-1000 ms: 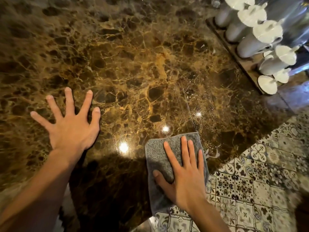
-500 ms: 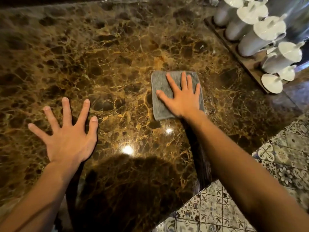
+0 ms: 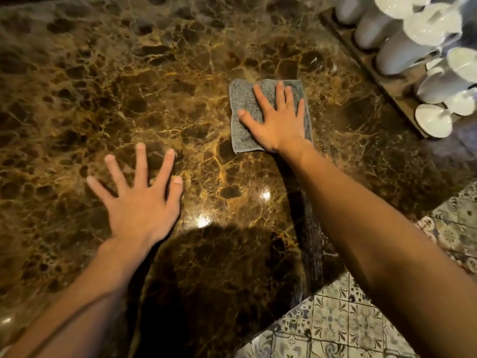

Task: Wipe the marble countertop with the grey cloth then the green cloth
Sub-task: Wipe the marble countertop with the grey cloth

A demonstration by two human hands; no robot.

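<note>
The grey cloth (image 3: 242, 99) lies flat on the brown marble countertop (image 3: 129, 73), right of centre and well in from the near edge. My right hand (image 3: 277, 120) presses down on it, palm flat and fingers spread, covering most of its right half. My left hand (image 3: 140, 202) rests flat on bare marble to the left and nearer to me, fingers splayed, holding nothing. A wet streak runs along the marble beneath my right forearm. No green cloth is in view.
A wooden tray (image 3: 361, 63) with several white upturned cups (image 3: 402, 55) stands at the back right, close to the cloth's right side. The counter's corner edge lies at the lower right, with patterned floor tiles (image 3: 348, 319) below it.
My right hand has pushed the grey cloth away from the near edge toward the middle of the counter, leaving a damp streak. My left hand stays planted in the same spot.
</note>
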